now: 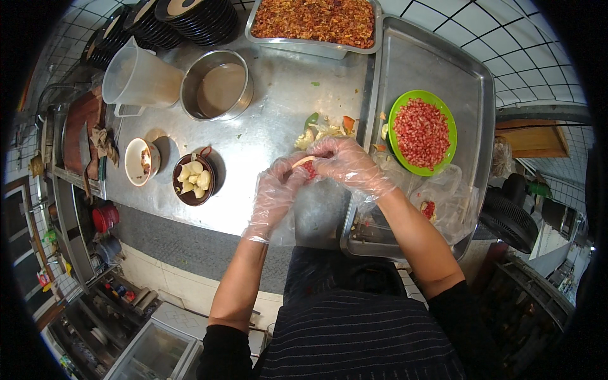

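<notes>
Both my hands wear clear plastic gloves and meet over the steel table (pixel 263 142). Between them is a small piece of pomegranate (pixel 308 168), its red seeds and pale rind showing. My left hand (pixel 278 190) closes on it from the left, my right hand (pixel 348 166) from the right. Just beyond my fingers lies a heap of pale scraps (pixel 326 130) with bits of green and orange. To the right, a green plate (pixel 452 136) of loose pomegranate seeds (pixel 420 134) rests in a large metal tray (pixel 437 60). Another pomegranate chunk (pixel 429 209) lies on a clear plastic bag (pixel 453 193) nearer me.
A steel pot (pixel 240 101) of cloudy liquid and a plastic pitcher (pixel 136 79) stand far left. Closer are a white bowl (pixel 134 166) and a brown bowl holding peeled garlic (pixel 195 180). Stacked black dishes (pixel 202 22) and a pan of reddish crumbly food (pixel 313 22) line the back.
</notes>
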The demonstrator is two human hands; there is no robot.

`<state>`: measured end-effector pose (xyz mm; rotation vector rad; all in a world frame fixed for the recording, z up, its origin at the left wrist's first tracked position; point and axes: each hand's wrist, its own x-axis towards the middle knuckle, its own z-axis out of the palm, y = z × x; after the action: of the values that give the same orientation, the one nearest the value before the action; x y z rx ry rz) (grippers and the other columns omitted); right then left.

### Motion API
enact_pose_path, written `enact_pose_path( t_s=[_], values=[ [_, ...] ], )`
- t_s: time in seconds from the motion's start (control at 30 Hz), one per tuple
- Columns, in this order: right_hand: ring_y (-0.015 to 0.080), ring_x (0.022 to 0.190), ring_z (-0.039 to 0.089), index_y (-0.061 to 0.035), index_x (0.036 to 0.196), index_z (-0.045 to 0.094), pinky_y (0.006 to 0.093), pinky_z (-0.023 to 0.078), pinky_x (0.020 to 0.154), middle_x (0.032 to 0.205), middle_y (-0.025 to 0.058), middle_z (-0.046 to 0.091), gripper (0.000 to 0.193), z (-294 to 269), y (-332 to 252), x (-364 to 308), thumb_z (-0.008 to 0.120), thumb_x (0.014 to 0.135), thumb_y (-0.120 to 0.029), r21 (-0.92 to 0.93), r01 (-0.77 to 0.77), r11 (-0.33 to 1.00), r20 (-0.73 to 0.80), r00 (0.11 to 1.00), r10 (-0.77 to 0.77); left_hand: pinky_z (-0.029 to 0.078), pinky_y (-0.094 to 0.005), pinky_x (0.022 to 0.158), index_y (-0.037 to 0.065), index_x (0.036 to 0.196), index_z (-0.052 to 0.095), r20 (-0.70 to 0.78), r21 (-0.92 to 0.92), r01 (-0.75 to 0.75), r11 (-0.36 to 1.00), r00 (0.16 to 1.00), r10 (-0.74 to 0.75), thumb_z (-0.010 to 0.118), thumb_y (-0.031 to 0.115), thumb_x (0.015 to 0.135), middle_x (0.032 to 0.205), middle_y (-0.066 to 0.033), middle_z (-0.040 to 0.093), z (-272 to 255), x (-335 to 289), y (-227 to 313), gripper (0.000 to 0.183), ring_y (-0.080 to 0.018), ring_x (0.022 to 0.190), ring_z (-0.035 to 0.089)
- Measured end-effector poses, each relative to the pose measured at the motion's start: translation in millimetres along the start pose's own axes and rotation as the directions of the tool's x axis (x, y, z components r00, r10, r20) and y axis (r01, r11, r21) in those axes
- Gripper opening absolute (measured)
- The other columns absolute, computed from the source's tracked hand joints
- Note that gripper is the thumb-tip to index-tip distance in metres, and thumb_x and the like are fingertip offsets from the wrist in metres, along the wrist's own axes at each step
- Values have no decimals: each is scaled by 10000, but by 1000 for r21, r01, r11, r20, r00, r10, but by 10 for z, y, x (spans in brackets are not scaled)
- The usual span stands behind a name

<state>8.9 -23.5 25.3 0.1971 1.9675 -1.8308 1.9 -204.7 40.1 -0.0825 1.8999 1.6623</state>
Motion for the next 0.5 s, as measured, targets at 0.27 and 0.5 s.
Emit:
enact_pose_path(
  t_s=[0.27,0.5],
  values=[
    [119,766,587,57,976,642,268,499,717,862,59,635,204,-9,84,0,568,794,2,-109,81,991,-24,996,-84,507,-257,810,-53,1184,575,45,-83,74,994,996,-70,599,137,913,1029,-102,651,-24,25,-40,332,-124,885,606],
    [103,767,577,63,978,635,262,500,705,854,59,624,213,-22,16,-27,650,789,-35,-90,103,991,-2,995,-104,506,-262,817,-53,1190,568,59,-192,117,974,992,-108,597,132,912,1044,-102,646,-16,21,-38,335,-130,901,606]
  ],
)
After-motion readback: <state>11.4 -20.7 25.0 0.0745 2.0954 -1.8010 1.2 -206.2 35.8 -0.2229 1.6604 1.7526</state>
